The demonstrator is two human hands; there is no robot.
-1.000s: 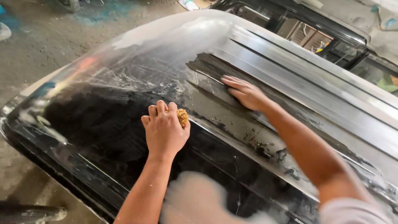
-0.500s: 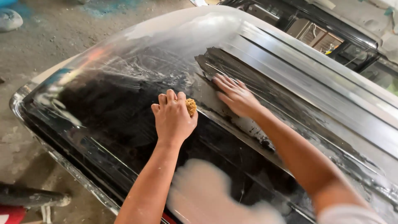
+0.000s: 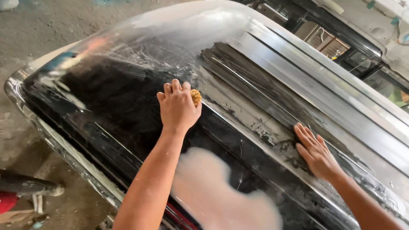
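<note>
- Bodywork fills the view: a big glossy black panel [image 3: 106,106], curved like a vehicle roof or hood, wet and streaked with white smears, runs from lower left to upper right.
- Along the panel's upper side, a band of ribbed, dull grey grooves [image 3: 306,89] stretches diagonally, with dark gritty residue lying along its lower edge.
- Concrete floor [image 3: 47,25] shows beyond the panel's left and top edges, dusty and bare grey.
- Past the panel's upper right corner, another dark vehicle's window frame [image 3: 336,38] is in sight.
- On the panel's near side, a pale blurry patch [image 3: 217,191] shows on the black surface; hard to say whether it is a reflection or foam.
- Right hand [image 3: 317,151] lies flat on the panel, palm down, fingers spread and straight, gripping nothing, right at the lower edge of the grooved band.
- Left hand [image 3: 178,107] sits near the panel's middle, fingers curled tight around a small yellow-brown sponge [image 3: 195,96], pressing it against the black surface.
- That sponge peeks out on the thumb side of the fist, just at the border between the black gloss and the white-smeared zone.
- Off the panel's lower left edge, a dark rounded object [image 3: 25,185] lies on the floor; I cannot tell what it is.
</note>
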